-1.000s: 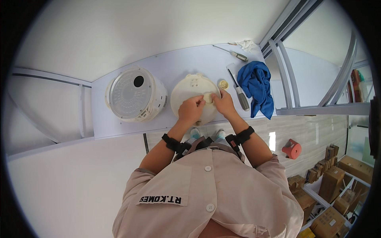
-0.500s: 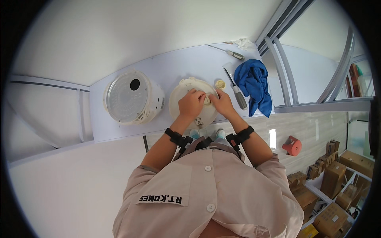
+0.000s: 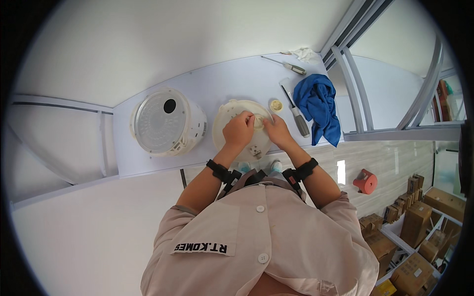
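A round cream-white lid (image 3: 223,129) lies flat on the pale work table (image 3: 207,86). Both my hands rest on it. My left hand (image 3: 238,130) and my right hand (image 3: 277,132) pinch a small round cream part (image 3: 258,121) near the lid's middle from either side. A small white block (image 3: 255,150) sits on the lid's near edge. To the left stands a white cooker body (image 3: 165,122), seen from above, with a silvery top and a dark hole.
A small cream cap (image 3: 276,105) lies just right of the lid. A grey-handled tool (image 3: 297,118), a blue cloth (image 3: 318,103), a screwdriver (image 3: 291,66) and a white rag (image 3: 303,53) are at the right. Cardboard boxes (image 3: 419,217) and a red tape roll (image 3: 365,180) sit on the floor.
My hands have stayed on the lid's centre and closed tighter around the small part. The view has shifted a little; the table things have not moved.
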A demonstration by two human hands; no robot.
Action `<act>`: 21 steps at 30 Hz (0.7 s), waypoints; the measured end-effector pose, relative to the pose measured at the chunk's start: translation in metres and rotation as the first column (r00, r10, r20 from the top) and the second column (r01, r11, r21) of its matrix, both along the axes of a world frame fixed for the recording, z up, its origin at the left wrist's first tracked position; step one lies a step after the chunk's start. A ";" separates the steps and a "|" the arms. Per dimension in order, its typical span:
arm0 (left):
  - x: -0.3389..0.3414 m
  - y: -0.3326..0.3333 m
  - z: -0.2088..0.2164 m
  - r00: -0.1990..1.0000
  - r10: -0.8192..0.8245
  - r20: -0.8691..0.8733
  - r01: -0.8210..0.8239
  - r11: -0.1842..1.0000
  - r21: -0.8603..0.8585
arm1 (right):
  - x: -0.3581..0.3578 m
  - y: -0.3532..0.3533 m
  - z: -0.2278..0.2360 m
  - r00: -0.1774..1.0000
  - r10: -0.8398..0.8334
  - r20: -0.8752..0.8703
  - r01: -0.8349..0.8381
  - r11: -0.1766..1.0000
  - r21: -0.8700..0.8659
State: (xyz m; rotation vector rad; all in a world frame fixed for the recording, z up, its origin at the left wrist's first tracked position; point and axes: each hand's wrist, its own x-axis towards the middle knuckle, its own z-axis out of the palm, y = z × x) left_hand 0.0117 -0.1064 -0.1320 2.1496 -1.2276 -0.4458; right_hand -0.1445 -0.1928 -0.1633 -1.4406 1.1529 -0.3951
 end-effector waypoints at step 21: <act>0.023 0.015 0.008 0.916 -0.182 -0.357 0.205 0.978 0.028 | -0.002 0.001 0.031 0.995 0.075 0.067 -0.066 0.990 -0.123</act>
